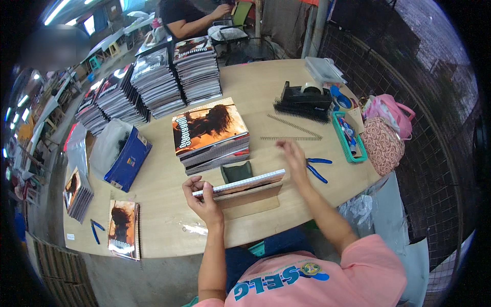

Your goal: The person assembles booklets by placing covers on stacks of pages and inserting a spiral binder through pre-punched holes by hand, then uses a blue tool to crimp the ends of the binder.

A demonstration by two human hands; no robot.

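Observation:
My left hand (204, 200) grips the left end of a book (245, 185), thumb in front and fingers behind. The book stands on its long side, with a white punched edge facing up, against a low brown board (250, 203). My right hand (292, 156) is beyond the book's right end, its fingers slightly bent and apart. Just past those fingertips lie two thin wire coils, a straight coil (273, 138) and a slanting coil (294, 127). Right of this hand are blue-handled pliers (319, 169). A dark green block (237, 173) sits behind the book.
A stack of books (210, 134) stands ahead, with taller stacks (197, 71) behind. Left are a blue box (128, 161), a coil-bound book (123, 227) and other pliers (95, 231). Right are a black tape dispenser (305, 100), a green tray (349, 137) and bags (381, 143). Another person (189, 20) sits beyond.

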